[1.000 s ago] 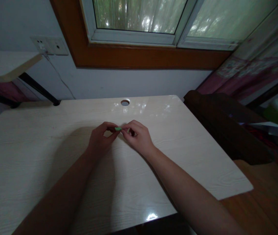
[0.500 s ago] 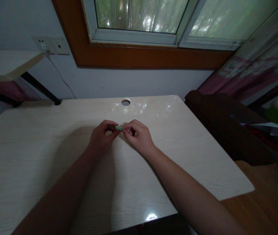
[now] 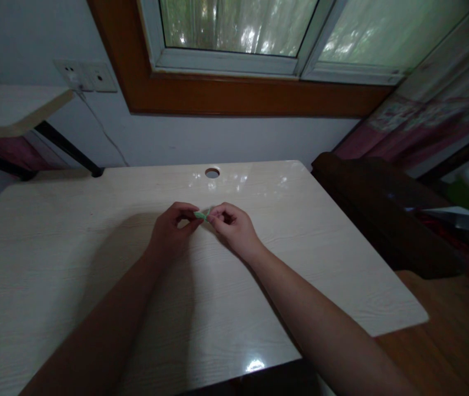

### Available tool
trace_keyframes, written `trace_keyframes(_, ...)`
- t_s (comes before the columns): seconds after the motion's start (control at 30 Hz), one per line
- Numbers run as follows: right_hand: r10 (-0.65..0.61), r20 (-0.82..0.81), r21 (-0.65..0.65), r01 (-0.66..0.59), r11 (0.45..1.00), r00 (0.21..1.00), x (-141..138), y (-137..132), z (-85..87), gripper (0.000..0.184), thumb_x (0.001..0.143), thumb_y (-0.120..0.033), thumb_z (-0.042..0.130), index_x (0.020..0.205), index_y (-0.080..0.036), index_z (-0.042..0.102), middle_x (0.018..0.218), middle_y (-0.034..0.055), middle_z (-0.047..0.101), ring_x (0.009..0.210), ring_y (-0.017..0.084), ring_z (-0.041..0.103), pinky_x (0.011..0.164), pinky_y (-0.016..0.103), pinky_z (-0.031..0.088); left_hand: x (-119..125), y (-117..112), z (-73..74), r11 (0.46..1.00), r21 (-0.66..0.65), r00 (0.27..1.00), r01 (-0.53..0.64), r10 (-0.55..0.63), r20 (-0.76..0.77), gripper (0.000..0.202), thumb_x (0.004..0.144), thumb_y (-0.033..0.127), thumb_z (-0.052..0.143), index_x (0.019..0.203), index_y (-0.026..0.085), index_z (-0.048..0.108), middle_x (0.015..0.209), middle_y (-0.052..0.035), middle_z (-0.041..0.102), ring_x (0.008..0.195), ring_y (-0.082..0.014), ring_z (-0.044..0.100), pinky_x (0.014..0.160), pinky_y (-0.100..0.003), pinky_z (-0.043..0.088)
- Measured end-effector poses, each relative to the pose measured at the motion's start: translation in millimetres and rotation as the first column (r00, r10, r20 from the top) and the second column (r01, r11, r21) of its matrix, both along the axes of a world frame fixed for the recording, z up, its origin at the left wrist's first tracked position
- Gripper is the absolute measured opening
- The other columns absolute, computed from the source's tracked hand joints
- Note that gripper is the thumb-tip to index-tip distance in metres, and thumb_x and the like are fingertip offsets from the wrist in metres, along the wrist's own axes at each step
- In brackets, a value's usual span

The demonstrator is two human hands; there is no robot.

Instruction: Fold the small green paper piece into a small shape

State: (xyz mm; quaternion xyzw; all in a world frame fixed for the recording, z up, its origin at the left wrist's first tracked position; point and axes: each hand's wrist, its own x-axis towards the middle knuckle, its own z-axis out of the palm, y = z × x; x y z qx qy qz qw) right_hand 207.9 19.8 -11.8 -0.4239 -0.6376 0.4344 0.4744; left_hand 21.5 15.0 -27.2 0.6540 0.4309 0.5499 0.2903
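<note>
A small green piece [image 3: 200,215], perhaps folded paper, is pinched between both my hands over the pale wooden desk [image 3: 73,247]. My left hand [image 3: 171,230] grips its left end with thumb and fingertips closed. My right hand [image 3: 234,230] pinches the right end, its fingers curled in. Both wrists rest low near the desk's middle. Most of the green piece is hidden by my fingertips.
A round cable hole [image 3: 211,172] lies at the desk's far edge. A dark wooden chair back [image 3: 382,209] stands just right of the desk. A wall socket [image 3: 86,76] and a small shelf [image 3: 11,110] sit at the left, a window above.
The green piece has tilted slightly and my right fingertips have shifted a little on it. Both hands stay in the same place.
</note>
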Motion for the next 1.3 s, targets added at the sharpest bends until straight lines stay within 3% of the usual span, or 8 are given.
trace_keyframes(0.13,0.009,0.008,0.012,-0.009,1.0,1.0,0.6,0.4,-0.2,0.016,0.083,-0.036,0.068,0.082,-0.02,0.068,0.068,-0.001,0.056,0.06,0.012,0.046,0.056,0.025,0.038,0.1,-0.7,0.3,1.0,-0.005,1.0,0.019,-0.019,-0.021,0.027,0.079,0.029,0.077,0.102,0.022,0.065,0.092,-0.0028,0.069,0.079,-0.0146,0.068,0.078,-0.029,0.058)
trace_keyframes(0.33,0.017,0.088,0.161,-0.031,0.986,0.996,3.3,0.4,2.7,0.009,0.085,-0.029,0.067,0.083,-0.021,0.069,0.071,-0.0009,0.054,0.065,0.013,0.05,0.063,0.026,0.041,2.4,-1.2,0.0,0.998,-0.032,0.999,0.045,-0.045,0.011,0.026,0.078,0.031,0.078,0.098,0.022,0.064,0.091,-0.0025,0.068,0.08,-0.0149,0.069,0.079,-0.03,0.059)
trace_keyframes(0.53,0.012,0.133,0.221,-0.042,0.974,0.991,4.4,-0.5,3.9,0.008,0.086,-0.028,0.067,0.084,-0.021,0.07,0.072,-0.0005,0.056,0.065,0.013,0.051,0.063,0.026,0.041,3.7,-2.2,1.6,0.998,-0.035,0.998,0.05,-0.049,0.037,0.021,0.079,0.03,0.077,0.093,0.021,0.064,0.088,-0.0012,0.068,0.08,-0.0143,0.068,0.077,-0.029,0.058)
trace_keyframes(0.83,0.01,0.129,0.225,-0.039,0.974,0.992,4.0,-0.6,3.6,0.007,0.087,-0.026,0.065,0.085,-0.02,0.069,0.072,-0.0011,0.055,0.064,0.012,0.05,0.063,0.026,0.041,2.4,-2.2,2.7,1.0,-0.006,1.0,0.022,-0.022,0.008,0.022,0.079,0.028,0.077,0.093,0.021,0.063,0.088,-0.0015,0.068,0.08,-0.0144,0.069,0.079,-0.029,0.058)
trace_keyframes(1.13,0.051,0.096,0.099,-0.06,0.993,0.994,2.6,0.0,-1.7,0.023,0.087,-0.043,0.068,0.086,-0.02,0.066,0.07,-0.0013,0.056,0.06,0.011,0.046,0.058,0.024,0.039,2.3,-6.8,12.1,0.991,-0.031,0.983,-0.127,0.121,-0.136,0.018,0.08,0.033,0.077,0.087,0.021,0.067,0.083,-0.0004,0.075,0.076,-0.0161,0.073,0.075,-0.028,0.059)
trace_keyframes(1.3,0.032,0.144,0.143,-0.053,0.988,0.989,2.7,0.7,-4.0,0.014,0.085,-0.033,0.069,0.091,-0.02,0.068,0.077,-0.0002,0.06,0.064,0.012,0.051,0.06,0.024,0.042,2.0,-6.5,11.6,0.995,-0.024,0.992,-0.092,0.09,-0.083,0.018,0.079,0.031,0.077,0.089,0.021,0.066,0.083,-0.0005,0.075,0.075,-0.0159,0.073,0.075,-0.028,0.06)
